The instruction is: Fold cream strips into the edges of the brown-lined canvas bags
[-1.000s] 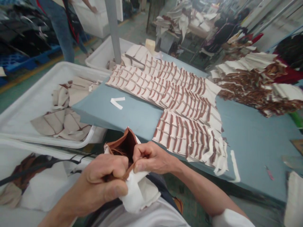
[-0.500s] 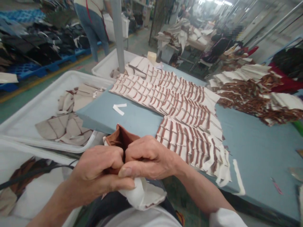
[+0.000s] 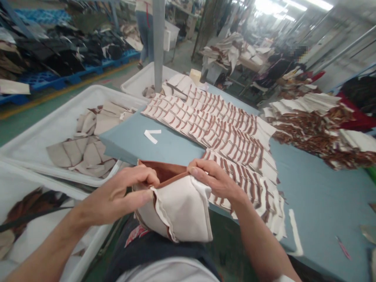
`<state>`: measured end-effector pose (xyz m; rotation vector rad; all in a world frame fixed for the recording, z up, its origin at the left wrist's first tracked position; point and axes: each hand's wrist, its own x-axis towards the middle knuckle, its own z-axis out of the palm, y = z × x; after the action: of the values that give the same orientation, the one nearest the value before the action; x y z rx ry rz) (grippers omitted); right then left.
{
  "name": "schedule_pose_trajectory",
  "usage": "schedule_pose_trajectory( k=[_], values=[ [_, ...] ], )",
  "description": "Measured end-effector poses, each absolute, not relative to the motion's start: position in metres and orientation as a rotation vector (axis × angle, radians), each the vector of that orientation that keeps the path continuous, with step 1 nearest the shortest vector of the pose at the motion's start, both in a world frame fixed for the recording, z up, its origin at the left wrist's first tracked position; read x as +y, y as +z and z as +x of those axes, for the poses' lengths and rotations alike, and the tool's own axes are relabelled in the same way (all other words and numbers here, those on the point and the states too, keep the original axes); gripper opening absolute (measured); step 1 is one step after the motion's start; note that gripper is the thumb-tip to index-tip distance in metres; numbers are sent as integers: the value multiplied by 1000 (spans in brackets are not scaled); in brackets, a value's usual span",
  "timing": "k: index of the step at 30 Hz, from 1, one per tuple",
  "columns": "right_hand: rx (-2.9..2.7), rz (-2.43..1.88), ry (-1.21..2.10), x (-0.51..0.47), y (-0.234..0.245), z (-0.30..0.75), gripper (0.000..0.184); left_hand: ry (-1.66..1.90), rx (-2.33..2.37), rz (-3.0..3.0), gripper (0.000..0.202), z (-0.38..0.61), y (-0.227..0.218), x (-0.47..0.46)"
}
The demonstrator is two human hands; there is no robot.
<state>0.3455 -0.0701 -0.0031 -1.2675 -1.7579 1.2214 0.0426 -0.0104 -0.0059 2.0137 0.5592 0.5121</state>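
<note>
Between my hands is a sewn fabric piece [image 3: 185, 209], off-white outside with a raw seam down its side and brown on the inside. Its top edge gapes like a pouch. My left hand [image 3: 127, 192] pinches the rim at the left, close to the seam. At the right corner of the rim, my right hand [image 3: 216, 178] grips the same piece between thumb and fingers. It hangs over my lap, in front of the blue-grey table [image 3: 126, 139]. Just beyond it lie overlapping rows of off-white and brown pieces [image 3: 205, 127].
White bins [image 3: 32, 137] with grey-beige pieces stand left of the table. A metal post [image 3: 158, 47] rises at its far corner. White strips [image 3: 151, 136] and a small pink-handled tool [image 3: 343, 247] lie on the tabletop. Brown-and-white stacks [image 3: 311, 121] are at the right.
My hands, bunched close together on the piece before, have moved apart. The piece is now spread out, its off-white side facing me and its brown inside showing. The background person appears farther away.
</note>
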Motion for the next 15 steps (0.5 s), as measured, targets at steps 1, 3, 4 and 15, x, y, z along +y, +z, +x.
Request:
schedule_pose_trajectory(
  k=[1, 3, 4, 15],
  values=[
    [-1759, -1278, 1269, -68, -6, 348, 62, 490, 568, 2052, 29, 42, -4, -10],
    [-1783, -1283, 1339, -63, -6, 351, 63, 446, 580, 2084, 13, 44, 1, -8],
    [-1802, -1280, 1343, -59, -4, 352, 62, 424, 574, 2082, 12, 45, 3, -7],
    [-2237, -1076, 852, -51, 56, 334, 37, 417, 650, 2097, 16, 66, 35, 0]
  ],
)
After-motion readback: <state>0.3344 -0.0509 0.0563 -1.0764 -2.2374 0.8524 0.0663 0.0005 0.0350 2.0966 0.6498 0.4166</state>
